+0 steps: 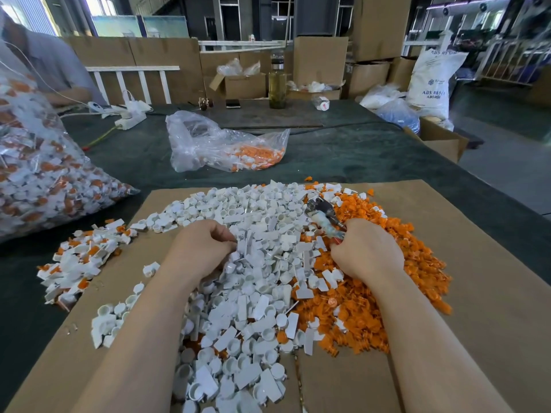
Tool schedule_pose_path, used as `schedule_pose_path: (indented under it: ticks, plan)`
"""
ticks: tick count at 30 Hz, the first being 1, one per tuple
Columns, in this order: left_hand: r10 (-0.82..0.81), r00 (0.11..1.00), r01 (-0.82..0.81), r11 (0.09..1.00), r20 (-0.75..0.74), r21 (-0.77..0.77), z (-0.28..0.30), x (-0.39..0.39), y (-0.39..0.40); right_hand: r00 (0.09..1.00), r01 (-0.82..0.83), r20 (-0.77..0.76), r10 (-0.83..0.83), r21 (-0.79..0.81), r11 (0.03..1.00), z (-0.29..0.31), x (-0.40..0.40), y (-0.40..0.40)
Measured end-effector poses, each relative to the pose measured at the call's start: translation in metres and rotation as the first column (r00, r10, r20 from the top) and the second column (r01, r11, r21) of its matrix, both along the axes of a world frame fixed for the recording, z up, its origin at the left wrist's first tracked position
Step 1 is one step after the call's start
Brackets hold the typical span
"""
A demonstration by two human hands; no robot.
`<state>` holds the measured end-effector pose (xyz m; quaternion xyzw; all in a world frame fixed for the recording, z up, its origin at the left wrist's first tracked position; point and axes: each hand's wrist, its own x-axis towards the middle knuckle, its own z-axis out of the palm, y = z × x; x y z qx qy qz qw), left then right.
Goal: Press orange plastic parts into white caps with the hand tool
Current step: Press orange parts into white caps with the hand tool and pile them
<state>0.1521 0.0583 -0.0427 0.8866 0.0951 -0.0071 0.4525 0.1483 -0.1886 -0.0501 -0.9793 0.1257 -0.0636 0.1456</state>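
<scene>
Right hand (pixel 368 251) gripping hand tool (pixel 325 219); left hand (pixel 200 248) pinching white cap (pixel 244 245).
Fingertips of both buried mid-cardboard (pixel 492 263) among caps; tool handle hidden.

Single head-worn wide-angle view, facing forward and down, close above the surface (pixel 372 150); warehouse background beyond the fingers (pixel 222 234).

The white sack (pixel 429 81) standing right of the stacked cardboard boxes (pixel 369 52) reads "ABS RESIN" twice. Its smaller print and logo are too blurred to read.
</scene>
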Motion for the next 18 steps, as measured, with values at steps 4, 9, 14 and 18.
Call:
schedule_pose_path:
  ticks: [4, 9, 14, 18]
  plan:
    - [0.023, 0.995, -0.032, 0.994, 0.093, 0.102, 0.003, -0.001, -0.003, 0.997, -0.002, 0.079, 0.0, 0.026, 1.0, 0.002, 0.0, 0.0]
    - [0.028, 0.985, 0.001, 0.986, 0.171, -0.167, 0.008, -0.004, -0.009, 0.969, -0.118, 0.237, 0.064, 0.221, 0.968, 0.004, 0.002, 0.002]
    - [-0.045, 0.988, 0.119, 0.83, 0.147, -0.544, 0.018, -0.009, -0.018, 0.948, -0.247, 0.307, 0.082, 0.551, 0.797, 0.007, 0.001, 0.006]
    - [-0.07, 0.994, 0.111, 0.712, 0.088, -0.694, 0.02, -0.011, -0.03, 0.927, -0.322, 0.36, 0.1, 0.634, 0.703, 0.009, -0.003, 0.011]
